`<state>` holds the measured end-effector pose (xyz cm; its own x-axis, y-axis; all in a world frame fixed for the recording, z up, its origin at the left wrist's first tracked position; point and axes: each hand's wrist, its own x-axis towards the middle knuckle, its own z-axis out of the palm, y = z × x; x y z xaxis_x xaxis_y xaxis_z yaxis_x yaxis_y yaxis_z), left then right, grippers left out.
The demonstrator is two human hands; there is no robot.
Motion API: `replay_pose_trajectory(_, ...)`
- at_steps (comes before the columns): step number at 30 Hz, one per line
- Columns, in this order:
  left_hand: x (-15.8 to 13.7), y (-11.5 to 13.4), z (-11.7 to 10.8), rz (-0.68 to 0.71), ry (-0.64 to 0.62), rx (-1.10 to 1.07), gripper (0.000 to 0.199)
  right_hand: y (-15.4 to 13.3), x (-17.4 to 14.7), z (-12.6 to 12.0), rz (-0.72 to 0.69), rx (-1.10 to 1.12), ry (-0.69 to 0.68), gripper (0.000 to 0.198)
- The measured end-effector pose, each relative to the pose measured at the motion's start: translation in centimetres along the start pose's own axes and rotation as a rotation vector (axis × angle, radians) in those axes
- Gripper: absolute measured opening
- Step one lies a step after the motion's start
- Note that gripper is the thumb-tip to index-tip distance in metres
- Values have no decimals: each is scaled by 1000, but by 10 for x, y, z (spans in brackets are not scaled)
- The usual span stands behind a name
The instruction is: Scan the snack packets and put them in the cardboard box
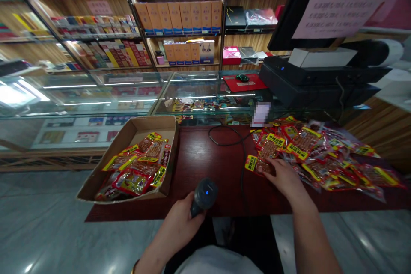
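L hand [183, 221], lower ctr: closed round scanner [206, 193]. R hand [285, 177], ctr-right: fingertips on 1 pkt [268, 150], L end of pile [308, 139]; gripped or not, can't tell. Box [172, 154], ctr-left: open top, more pkts [133, 182] inside. Desk [202, 145], dk red-brown, under box & pile. Monitor [288, 15], upper R, w/ printed sheet [340, 6].

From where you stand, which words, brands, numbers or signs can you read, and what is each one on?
Nothing is clear enough to quote.
Paper sign on the monitor: lines of Chinese-looking characters, blurred.
Snack packets: dark characters on yellow labels, too small to read surely.
Orange-brown shelf boxes: small print, unreadable.
Pink shelf sign: blurred.
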<state>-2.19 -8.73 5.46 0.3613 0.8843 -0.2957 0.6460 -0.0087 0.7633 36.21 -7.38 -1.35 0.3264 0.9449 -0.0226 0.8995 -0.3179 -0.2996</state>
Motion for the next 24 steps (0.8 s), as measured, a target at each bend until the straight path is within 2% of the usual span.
replay_pose_trajectory(3,3,11,4,16,-18,-13,24,-5,1,0,72,-84,-64,48)
replay_pose_trajectory(7,0,12,6,25,-14,-29,23,-6,1,-8,122,-82,-56,43)
replay_pose_trajectory(10,-3,6,5,7,13,-51,22,-11,-3,-11,108,261,42,37)
replay_pose_trajectory(13,-5,0,3,1,81,-114,22,-42,-7,-7,113,885,118,44)
replay_pose_trajectory(16,-6,0,1,-5,140,-184,21,-86,-6,5,124,1349,12,49)
replay_pose_trajectory(20,-10,3,-2,-32,199,-236,16,-124,-2,22,224,1496,-147,52)
replay_pose_trajectory(24,-13,1,-5,-72,216,-297,16,-126,-2,29,195,1533,-147,47)
